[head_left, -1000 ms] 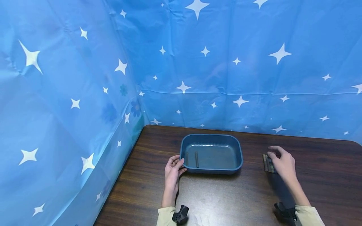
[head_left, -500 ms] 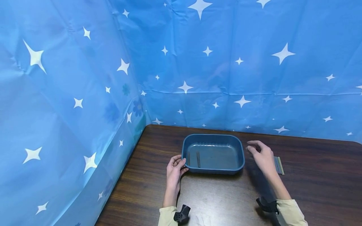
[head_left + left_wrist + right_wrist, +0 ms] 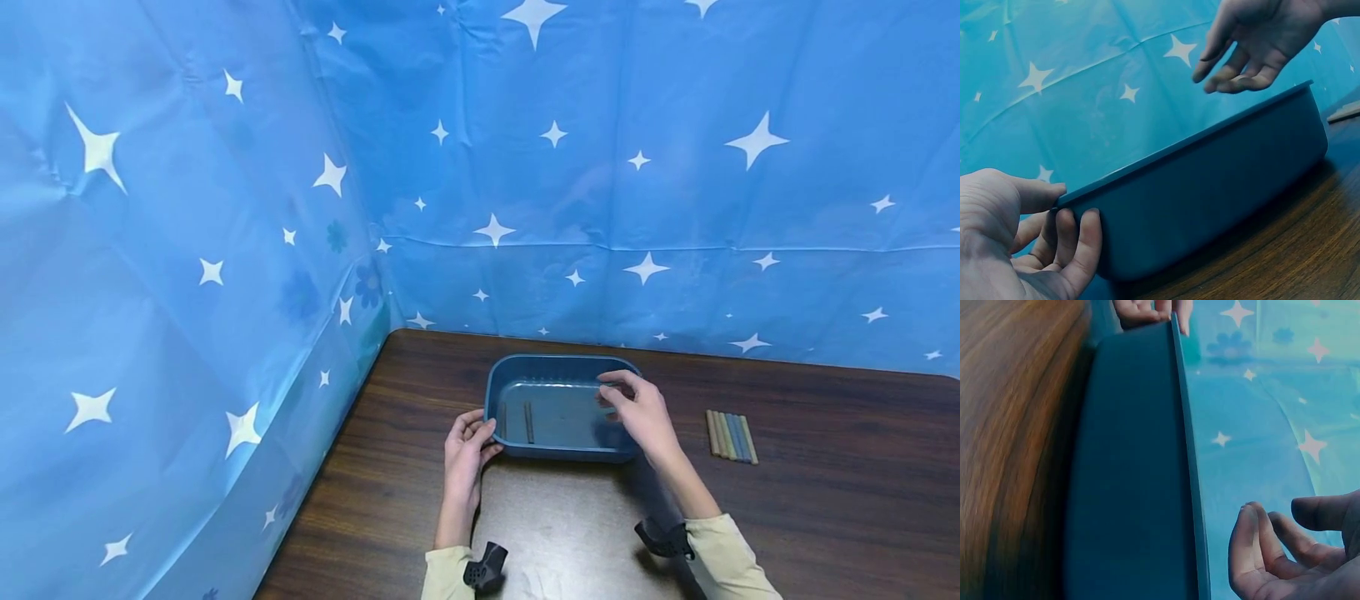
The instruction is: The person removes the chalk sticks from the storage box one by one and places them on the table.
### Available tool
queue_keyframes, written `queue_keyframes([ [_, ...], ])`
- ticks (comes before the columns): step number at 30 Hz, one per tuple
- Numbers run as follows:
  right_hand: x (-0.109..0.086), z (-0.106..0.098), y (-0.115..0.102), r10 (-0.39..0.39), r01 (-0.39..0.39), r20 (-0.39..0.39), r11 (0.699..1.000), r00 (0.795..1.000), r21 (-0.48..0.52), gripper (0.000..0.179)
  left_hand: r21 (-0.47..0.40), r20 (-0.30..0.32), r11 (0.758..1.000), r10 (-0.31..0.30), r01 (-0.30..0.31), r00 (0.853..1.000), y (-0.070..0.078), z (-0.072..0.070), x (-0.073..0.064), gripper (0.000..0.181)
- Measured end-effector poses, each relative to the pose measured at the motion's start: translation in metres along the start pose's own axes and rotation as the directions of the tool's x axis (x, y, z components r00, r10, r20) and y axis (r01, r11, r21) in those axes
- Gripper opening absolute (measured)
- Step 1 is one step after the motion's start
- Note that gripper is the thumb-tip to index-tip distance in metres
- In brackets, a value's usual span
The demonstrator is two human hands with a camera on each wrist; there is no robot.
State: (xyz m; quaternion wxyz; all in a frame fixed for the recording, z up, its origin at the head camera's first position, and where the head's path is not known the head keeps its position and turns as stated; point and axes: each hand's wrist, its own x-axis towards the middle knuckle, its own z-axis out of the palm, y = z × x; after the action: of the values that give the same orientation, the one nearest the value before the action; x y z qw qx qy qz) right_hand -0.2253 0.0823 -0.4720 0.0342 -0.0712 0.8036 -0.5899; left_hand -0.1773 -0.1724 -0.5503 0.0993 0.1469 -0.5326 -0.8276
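A blue rectangular plastic basin stands on the table. My left hand pinches its left rim, thumb on top and fingers under the lip in the left wrist view. Two thin dark sticks, one and another stick, lie inside near the left end. Over the basin's right side hovers my right hand, its fingers loosely bent. In the right wrist view a gap shows between the thumb and fingers of that hand, with nothing visible in it. Several coloured sticks lie side by side right of the basin.
The dark wood-grain table meets a blue star-patterned cloth at the back and left. Black wrist cameras sit on both wrists, the left camera close to the table's near side.
My right hand has moved left from the row of sticks to above the basin, uncovering the row. My left hand stays on the rim. The view has shifted slightly.
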Motion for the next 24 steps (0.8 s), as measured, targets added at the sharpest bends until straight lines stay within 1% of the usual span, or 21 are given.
queue_keyframes([
  [7, 0.003, 0.022, -0.002, -0.036, 0.039, 0.064, 0.998, 0.997, -0.041, 0.030, -0.003, 0.003, 1.000, -0.004, 0.004, 1.000, 0.000, -0.001, 0.000, 0.028],
  [12, 0.003, 0.038, -0.001, -0.028, 0.034, 0.122, 0.998, 0.992, -0.055, 0.032, -0.007, 0.000, 1.000, -0.010, 0.010, 1.000, 0.000, -0.001, 0.001, 0.030],
  [17, 0.003, 0.052, 0.002, -0.018, 0.031, 0.146, 0.995, 0.989, -0.092, 0.033, -0.007, -0.002, 1.000, -0.013, 0.013, 1.000, -0.001, -0.001, 0.001, 0.030],
  [21, 0.005, 0.063, 0.003, -0.016, 0.040, 0.150, 0.987, 0.989, -0.158, 0.033, -0.008, -0.004, 1.000, -0.016, 0.016, 1.000, -0.001, -0.001, 0.002, 0.030],
  [24, 0.007, 0.071, 0.003, -0.023, 0.055, 0.168, 0.981, 0.986, -0.188, 0.034, -0.010, -0.006, 1.000, -0.018, 0.018, 1.000, -0.001, -0.002, 0.002, 0.030],
])
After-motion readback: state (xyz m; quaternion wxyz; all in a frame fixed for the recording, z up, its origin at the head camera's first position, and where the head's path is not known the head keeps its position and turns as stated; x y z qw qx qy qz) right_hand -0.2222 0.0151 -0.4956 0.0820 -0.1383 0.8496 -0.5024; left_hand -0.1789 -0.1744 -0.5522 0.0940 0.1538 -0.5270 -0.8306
